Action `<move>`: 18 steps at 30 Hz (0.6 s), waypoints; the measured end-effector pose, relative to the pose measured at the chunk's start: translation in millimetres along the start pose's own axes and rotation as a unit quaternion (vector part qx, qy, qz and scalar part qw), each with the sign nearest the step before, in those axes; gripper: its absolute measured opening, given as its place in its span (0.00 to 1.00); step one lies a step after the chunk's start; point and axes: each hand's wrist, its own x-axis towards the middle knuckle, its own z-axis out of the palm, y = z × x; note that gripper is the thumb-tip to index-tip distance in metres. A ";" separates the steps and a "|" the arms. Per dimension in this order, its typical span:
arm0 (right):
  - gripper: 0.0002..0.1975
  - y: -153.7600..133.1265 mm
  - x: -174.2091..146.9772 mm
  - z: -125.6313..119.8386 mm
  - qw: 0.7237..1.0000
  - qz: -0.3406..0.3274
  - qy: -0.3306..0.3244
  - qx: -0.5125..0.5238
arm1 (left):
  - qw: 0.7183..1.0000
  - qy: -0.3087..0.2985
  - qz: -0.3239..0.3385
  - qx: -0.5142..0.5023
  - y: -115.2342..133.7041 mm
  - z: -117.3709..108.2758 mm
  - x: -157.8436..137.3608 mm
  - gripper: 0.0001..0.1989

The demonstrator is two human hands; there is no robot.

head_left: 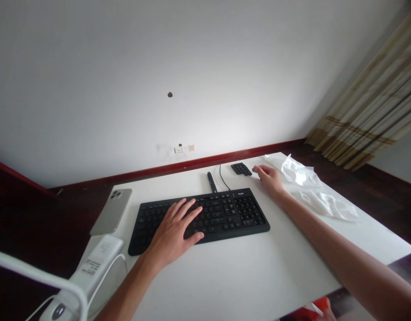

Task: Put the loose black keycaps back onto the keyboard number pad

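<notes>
A black keyboard (222, 214) lies on the white table (225, 276). My left hand (173, 229) rests over its middle and left part, fingers spread, covering some keys. Beyond the keyboard's right end, my right hand (267, 176) is at the table surface with thumb and fingers pinched together. A small bluish bit shows at its fingertips, too small to name. Just left of those fingertips sits a small block of black keys (241, 169), which look like keycaps laid in rows. The number pad on the keyboard looks glossier than the other keys.
Behind the keyboard lie a black pen-like stick (212, 183) and a thin black cable (222, 176). Crumpled clear plastic bags (300, 174) spread along the right side. At left are a phone (113, 211) and a white power strip (94, 265) with white cables.
</notes>
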 end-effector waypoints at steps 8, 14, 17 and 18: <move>0.23 -0.3 0.4 -1.7 0.999 0.034 -0.004 0.027 | 1.000 0.004 0.004 0.004 -1.2 0.9 0.1 0.32; 0.22 -3.7 -0.1 -2.0 0.999 0.029 -0.011 0.033 | 1.000 -0.008 -0.006 0.003 -0.5 -0.5 0.3 0.32; 0.22 -2.9 0.2 -1.8 0.999 0.028 -0.013 0.040 | 1.000 -0.005 -0.006 -0.004 -1.3 -0.4 0.5 0.32; 0.22 -2.5 0.2 -1.8 0.999 0.029 -0.013 0.041 | 1.000 -0.005 -0.006 -0.006 -1.6 -0.4 0.5 0.32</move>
